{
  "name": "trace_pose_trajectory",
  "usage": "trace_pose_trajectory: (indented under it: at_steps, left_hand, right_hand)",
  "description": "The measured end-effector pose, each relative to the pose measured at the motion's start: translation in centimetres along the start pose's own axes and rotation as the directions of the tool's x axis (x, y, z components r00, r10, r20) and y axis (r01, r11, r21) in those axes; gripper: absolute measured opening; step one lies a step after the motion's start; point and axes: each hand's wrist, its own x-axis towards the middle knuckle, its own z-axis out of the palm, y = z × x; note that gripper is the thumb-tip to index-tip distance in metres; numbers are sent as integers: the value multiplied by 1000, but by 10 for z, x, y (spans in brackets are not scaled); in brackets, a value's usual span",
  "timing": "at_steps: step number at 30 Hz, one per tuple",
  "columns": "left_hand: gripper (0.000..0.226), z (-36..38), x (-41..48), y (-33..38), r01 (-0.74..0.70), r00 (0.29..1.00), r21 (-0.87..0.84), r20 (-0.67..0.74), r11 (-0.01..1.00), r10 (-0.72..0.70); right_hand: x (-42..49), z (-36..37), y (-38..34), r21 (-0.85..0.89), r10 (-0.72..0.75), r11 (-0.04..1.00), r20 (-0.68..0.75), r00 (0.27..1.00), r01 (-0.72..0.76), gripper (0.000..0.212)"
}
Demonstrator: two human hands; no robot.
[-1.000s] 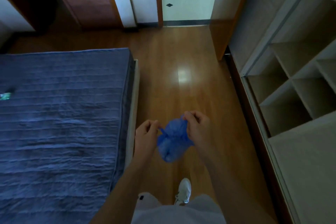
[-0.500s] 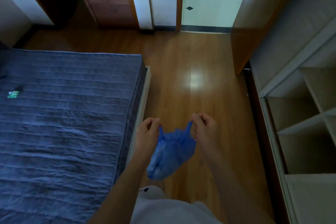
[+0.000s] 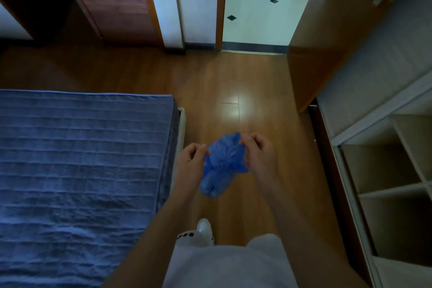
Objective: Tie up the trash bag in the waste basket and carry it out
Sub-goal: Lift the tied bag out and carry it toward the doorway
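A small blue trash bag (image 3: 219,166) hangs bunched between both hands above the wood floor (image 3: 224,82); its contents probably can't be made out. The left hand (image 3: 192,161) and right hand (image 3: 258,155) each pinch its gathered top. A blue quilted mattress (image 3: 81,159) lies left, open shelves (image 3: 397,170) right.

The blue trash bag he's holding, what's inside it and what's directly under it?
The blue trash bag is gathered shut between the left hand and right hand, hiding its contents. Under it lies bare wooden floor.
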Motion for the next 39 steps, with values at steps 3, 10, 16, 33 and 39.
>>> trace_pose_trajectory:
  at_steps: [3, 10, 16, 33, 39]
  left_hand:
    - [29, -2, 40, 5, 31, 1000, -2, -7, 1000, -31]
    - [30, 14, 122, 21, 17, 1000, -3, -12, 1000, -17]
    - [30, 49, 200, 35, 23, 1000, 38, -22, 999, -22]
    - [27, 170, 434, 128, -2, 975, 120, -222, 993, 29]
    - [31, 176, 491, 134, 46, 959, 48, -281, 998, -31]
  right_hand:
    - [30, 13, -5, 16, 6, 1000, 0, 1000, -6, 27]
    - [110, 27, -13, 32, 9, 999, -3, 1000, -8, 28]
    - [200, 33, -29, 37, 18, 999, 39, 999, -19, 31]
    - [485, 27, -114, 80, -78, 994, 103, 992, 69, 25]
    - [550, 47, -119, 74, -41, 997, 115, 992, 33, 26]
